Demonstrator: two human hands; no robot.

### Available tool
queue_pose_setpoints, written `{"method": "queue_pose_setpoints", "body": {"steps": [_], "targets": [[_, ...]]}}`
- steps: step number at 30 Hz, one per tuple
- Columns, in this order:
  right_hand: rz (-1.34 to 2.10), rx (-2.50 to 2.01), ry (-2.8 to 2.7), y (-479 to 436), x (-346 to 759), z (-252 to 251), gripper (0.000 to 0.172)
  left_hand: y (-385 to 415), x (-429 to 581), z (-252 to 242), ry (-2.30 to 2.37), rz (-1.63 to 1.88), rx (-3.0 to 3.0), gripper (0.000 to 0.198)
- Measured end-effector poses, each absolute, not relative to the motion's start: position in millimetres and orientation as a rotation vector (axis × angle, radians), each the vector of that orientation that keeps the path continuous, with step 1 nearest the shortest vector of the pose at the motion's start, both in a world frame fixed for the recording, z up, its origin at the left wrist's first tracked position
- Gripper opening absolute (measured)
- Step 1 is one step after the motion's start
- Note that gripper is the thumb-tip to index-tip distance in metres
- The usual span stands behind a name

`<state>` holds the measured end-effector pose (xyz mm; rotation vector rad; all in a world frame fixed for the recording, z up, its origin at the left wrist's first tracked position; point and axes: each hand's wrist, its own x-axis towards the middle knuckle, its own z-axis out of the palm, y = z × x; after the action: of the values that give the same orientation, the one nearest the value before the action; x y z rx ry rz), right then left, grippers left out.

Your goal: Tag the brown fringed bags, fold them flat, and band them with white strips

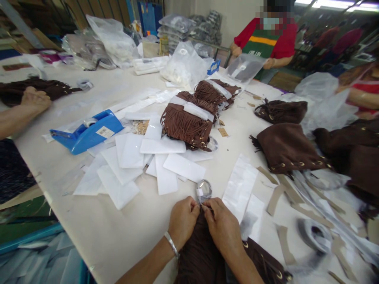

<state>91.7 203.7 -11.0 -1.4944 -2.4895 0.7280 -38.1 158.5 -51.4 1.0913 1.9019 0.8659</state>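
My left hand and my right hand are closed side by side on the top edge of a brown suede fringed bag at the near table edge. Their fingertips pinch together at a small white tab below a clear tape roll, which lies just beyond them. A silver bangle sits on my left wrist. White foam sheets are spread to the left, and a white paper packet lies right of my hands.
A blue tape dispenser stands left of centre. Wrapped fringed bags are stacked mid-table, with more brown bags at right. Cardboard strips litter the right side. A co-worker's hand rests far left; a person in red holds a plastic bag.
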Motion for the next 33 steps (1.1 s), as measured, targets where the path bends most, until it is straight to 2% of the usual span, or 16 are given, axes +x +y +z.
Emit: {"method": "queue_pose_setpoints", "body": {"steps": [4, 10, 14, 20, 25, 28, 33], "targets": [[0.696, -1.492, -2.535, 205.8, 92.1, -5.6, 0.019, 155.6, -34.4, -48.1, 1.939, 0.852, 1.160, 0.017], [0.458, -1.480, -2.547, 212.9, 87.9, -0.2, 0.015, 150.6, -37.1, -41.4, 1.920, 0.842, 1.239, 0.014], [0.554, -1.487, -2.566, 217.3, 84.2, -6.7, 0.032, 148.4, -41.1, -38.4, 2.020, 0.679, 1.491, 0.016], [0.624, -1.542, -2.561, 221.1, 80.2, -10.7, 0.022, 154.7, -47.1, -34.9, 2.072, 0.277, 1.858, 0.018], [0.747, -1.593, -2.527, 224.8, 81.4, -8.5, 0.017, 164.3, -48.7, -31.6, 1.982, 0.432, 1.711, 0.010], [0.834, -1.615, -2.454, 228.1, 82.6, -10.5, 0.015, 162.5, -47.9, -30.3, 1.933, 0.500, 1.726, 0.012], [0.922, -1.644, -2.240, 229.1, 85.3, -12.6, 0.017, 157.9, -48.1, -32.7, 1.963, 0.397, 1.843, 0.017]]}}
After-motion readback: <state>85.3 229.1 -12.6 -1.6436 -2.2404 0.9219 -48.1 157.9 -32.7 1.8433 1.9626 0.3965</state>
